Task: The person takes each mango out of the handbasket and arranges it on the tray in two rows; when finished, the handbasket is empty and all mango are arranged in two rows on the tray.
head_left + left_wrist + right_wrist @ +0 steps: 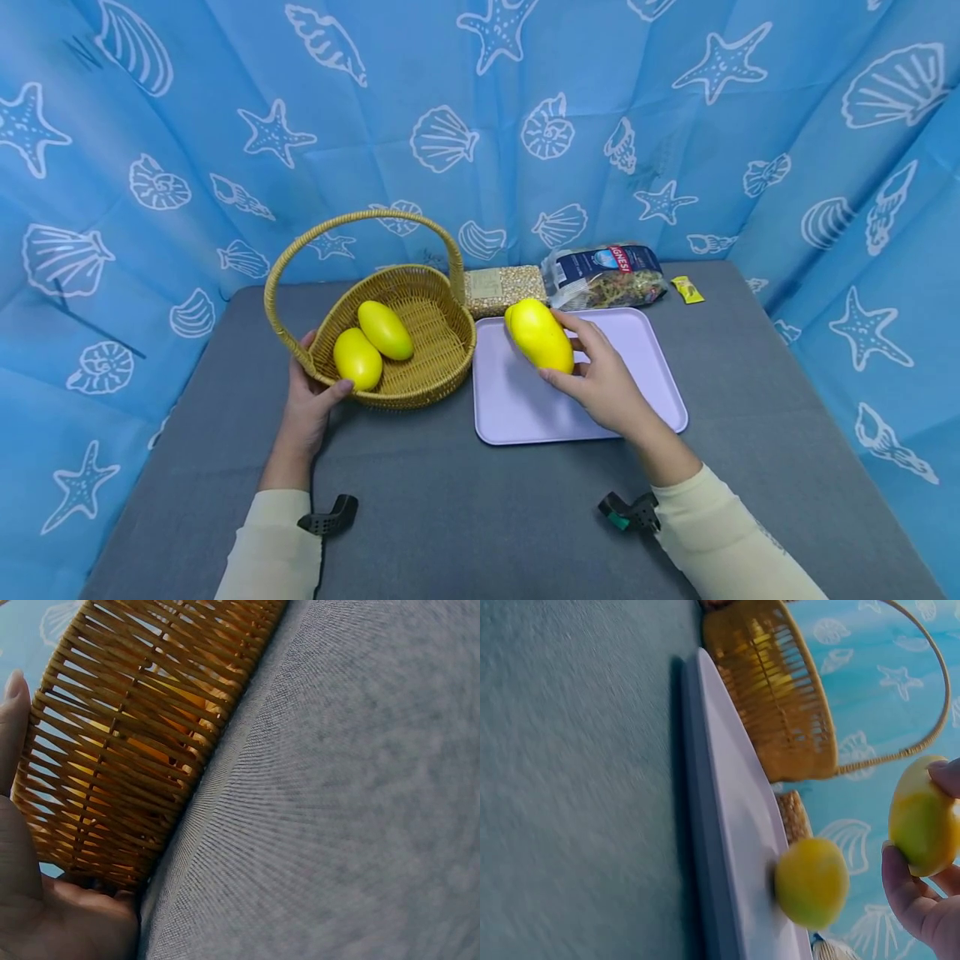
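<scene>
My left hand [311, 408] grips the left side of a wicker basket [408, 400] with a tall arched handle, thumb over the rim. Inside the basket lie two yellow mangoes, one in front [357, 360] and one behind [386, 330]. Over a pale lilac tray [517, 417], my right hand [603, 379] holds another yellow mango [543, 342] between thumb and fingers, raised off the surface. The right wrist view shows one more mango [811, 883] resting on the tray; in the head view it is mostly hidden behind the held one.
Behind the tray lie a clear pack of pale grains [506, 289] and a bag of coloured pasta [607, 275]. A small yellow packet [687, 289] sits at the back right of the grey-covered table [480, 517]. Blue shell-patterned curtains [480, 100] enclose the table's back and sides.
</scene>
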Tool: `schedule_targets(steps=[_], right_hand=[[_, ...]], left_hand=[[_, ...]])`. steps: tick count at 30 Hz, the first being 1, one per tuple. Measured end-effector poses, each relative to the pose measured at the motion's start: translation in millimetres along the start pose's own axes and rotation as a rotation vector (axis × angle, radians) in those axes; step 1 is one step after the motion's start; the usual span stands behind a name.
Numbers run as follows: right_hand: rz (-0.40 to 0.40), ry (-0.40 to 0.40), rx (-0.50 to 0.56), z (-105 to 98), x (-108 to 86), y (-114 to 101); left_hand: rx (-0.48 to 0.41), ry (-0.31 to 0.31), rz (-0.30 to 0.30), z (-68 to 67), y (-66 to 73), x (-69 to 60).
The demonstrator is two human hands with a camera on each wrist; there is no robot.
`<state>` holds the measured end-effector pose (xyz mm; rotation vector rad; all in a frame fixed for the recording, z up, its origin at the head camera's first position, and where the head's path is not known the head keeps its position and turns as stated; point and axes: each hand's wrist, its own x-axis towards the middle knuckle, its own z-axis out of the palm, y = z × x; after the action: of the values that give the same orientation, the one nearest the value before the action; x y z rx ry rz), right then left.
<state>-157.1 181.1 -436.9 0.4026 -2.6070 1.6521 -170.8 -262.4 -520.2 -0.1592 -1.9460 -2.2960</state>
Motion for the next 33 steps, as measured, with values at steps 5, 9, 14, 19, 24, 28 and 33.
schedule_targets(steps=[5, 9, 14, 19, 24, 28, 33], right_hand=[[0.009, 0.039, -0.004, -13, 2.3, 5], [0.018, 0.073, -0.001, -22, 5.0, 14], [0.038, 0.121, -0.022, -33, 8.1, 30], [0.09, 0.169, -0.053, -44, 9.7, 40], [0.187, 0.157, -0.081, -51, 12.6, 52], [0.265, 0.108, -0.121, -53, 14.9, 59], [0.308, 0.036, -0.189, -52, 17.4, 64]], left_hand=[[0.008, 0.002, -0.002, -0.4, -0.1, 0.7], [0.021, 0.001, -0.004, -1.1, -0.5, 0.6], [0.03, 0.006, -0.011, -1.8, -0.6, 0.4], [0.032, 0.009, -0.012, -1.1, 0.1, 1.3], [0.023, 0.008, -0.009, -0.4, 0.6, 1.8], [0.031, 0.005, -0.004, -0.7, 0.5, 1.9], [0.036, -0.004, 0.005, -1.6, -0.9, 1.3]])
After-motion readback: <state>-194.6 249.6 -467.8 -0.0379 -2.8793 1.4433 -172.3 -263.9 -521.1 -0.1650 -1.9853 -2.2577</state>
